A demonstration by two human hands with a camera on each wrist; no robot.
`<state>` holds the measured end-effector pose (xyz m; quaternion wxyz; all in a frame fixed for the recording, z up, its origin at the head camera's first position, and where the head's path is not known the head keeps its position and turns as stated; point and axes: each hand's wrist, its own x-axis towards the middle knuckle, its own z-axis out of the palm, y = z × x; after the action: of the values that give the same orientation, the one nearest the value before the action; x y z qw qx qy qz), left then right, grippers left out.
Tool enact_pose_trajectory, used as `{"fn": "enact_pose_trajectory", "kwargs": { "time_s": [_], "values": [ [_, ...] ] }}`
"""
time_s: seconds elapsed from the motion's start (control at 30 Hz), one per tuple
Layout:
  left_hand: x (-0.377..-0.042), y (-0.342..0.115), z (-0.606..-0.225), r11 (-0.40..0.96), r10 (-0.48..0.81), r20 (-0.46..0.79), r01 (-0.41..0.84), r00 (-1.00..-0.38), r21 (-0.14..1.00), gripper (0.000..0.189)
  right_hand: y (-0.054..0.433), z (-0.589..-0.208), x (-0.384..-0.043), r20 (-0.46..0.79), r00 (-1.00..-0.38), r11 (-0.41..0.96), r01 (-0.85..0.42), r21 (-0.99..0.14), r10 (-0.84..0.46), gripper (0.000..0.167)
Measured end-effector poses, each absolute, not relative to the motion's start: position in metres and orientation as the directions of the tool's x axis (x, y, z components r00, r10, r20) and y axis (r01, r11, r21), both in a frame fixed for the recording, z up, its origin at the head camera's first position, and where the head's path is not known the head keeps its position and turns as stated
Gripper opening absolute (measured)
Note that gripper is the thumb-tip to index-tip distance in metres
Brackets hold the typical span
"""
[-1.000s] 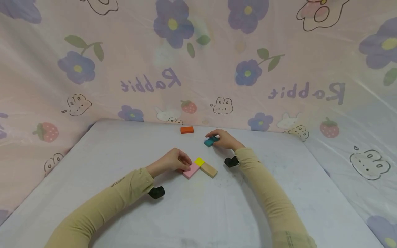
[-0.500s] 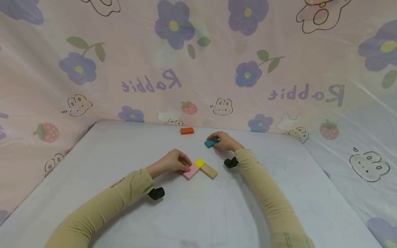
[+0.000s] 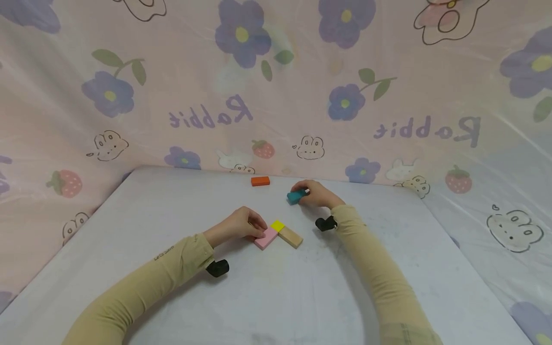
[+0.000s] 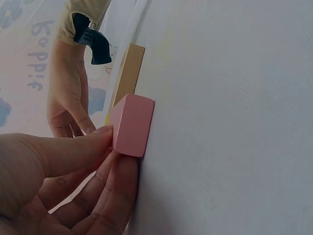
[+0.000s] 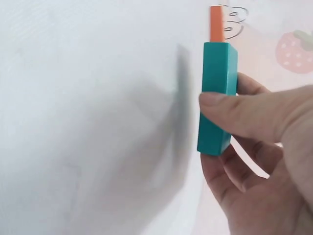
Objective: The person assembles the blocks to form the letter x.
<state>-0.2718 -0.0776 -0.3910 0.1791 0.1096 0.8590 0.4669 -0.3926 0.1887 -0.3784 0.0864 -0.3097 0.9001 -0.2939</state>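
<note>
Three touch on the worktop (image 3: 276, 297): pink block (image 3: 268, 237), yellow block (image 3: 278, 225), wooden block (image 3: 291, 237), the left hand (image 3: 238, 223) pinching the first. Teal block (image 3: 295, 197), pinched in the right hand (image 3: 318, 195), and orange block (image 3: 260, 181), farthest off, seemingly remain.

The left arm (image 3: 142, 285) and right arm (image 3: 384, 278) angle forward toward each other. I see the right hand (image 3: 317, 194) farther out than the left hand (image 3: 239, 223), each pinching between thumb (image 5: 249, 113) and fingers (image 5: 220, 183).
</note>
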Motion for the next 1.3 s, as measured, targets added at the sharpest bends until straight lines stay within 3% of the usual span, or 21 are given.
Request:
{"fn": "enact_pose_trajectory", "kwargs": {
  "time_s": [0.27, 0.93, 1.3],
  "values": [
    [-0.271, -0.077, -0.39, 0.542, 0.353, -0.209, 0.018, -0.912, 0.84, 0.016, 0.193, -0.362, -0.384, 0.03, -0.79, 0.61, -0.497, -0.617, -0.612, 0.032],
    [-0.271, -0.078, -0.39, 0.528, 0.359, -0.212, 0.011, -0.909, 0.849, 0.016, 0.187, -0.336, -0.364, 0.049, -0.685, 0.522, -0.597, -0.609, -0.727, 0.032],
    [-0.271, -0.08, -0.392, 0.532, 0.363, -0.209, 0.018, -0.908, 0.847, 0.016, 0.178, -0.34, -0.351, -0.013, -0.624, 0.503, -0.618, -0.604, -0.782, 0.032]
  ]
}}
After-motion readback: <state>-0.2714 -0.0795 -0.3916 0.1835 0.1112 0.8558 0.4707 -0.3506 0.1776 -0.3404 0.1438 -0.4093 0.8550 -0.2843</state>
